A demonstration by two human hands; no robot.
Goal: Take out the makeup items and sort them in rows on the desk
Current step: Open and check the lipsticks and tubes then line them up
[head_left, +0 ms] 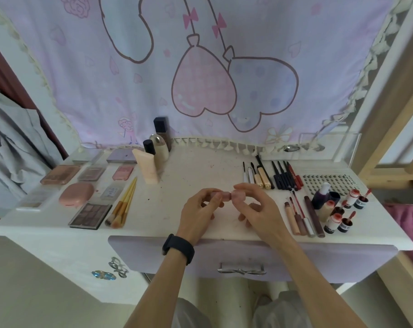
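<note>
Over the middle of the bench (pixel 200 166), you've got both hands on one small pink makeup item (pixel 225 195): left hand (pixel 198 209) and right hand (pixel 255 204) fingers pinched on its ends, palettes left, pencils right.

The white desk (pixel 191 166) is carrying palettes (pixel 90 215) and brushes (pixel 122 204) at left, bottles (pixel 158 150) behind, pencils (pixel 284 175) and lip tubes (pixel 304 215) at right.

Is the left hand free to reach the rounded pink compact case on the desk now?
Probably not yet: the left hand pinches a small pink item together with the right hand; the path to the compact looks open.
</note>
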